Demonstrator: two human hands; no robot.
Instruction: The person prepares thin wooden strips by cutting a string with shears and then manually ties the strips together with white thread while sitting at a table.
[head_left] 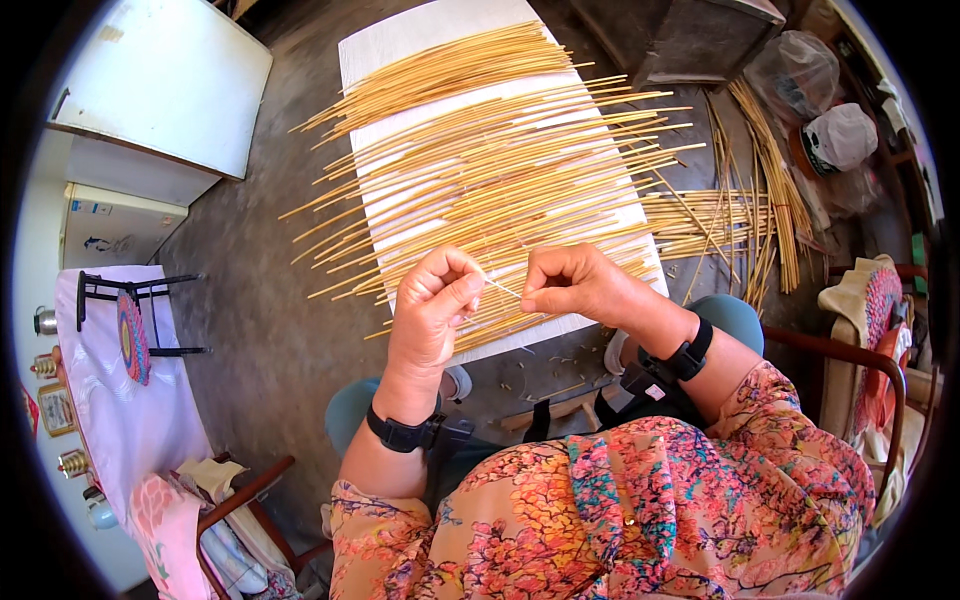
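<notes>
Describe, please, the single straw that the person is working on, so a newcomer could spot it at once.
Start at the white board lying across the person's knees, covered with pale yellow straws. At its near edge, the left hand and right hand pinch one thin straw between them. Unlike the others, it is lifted off the pile, spanning the gap between the fingertips.

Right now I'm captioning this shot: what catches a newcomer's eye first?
A fan of pale yellow straw stalks spread across a white board, top centre. Below it, the left hand and right hand pinch one thin straw between them. Floral sleeves fill the bottom.
</notes>
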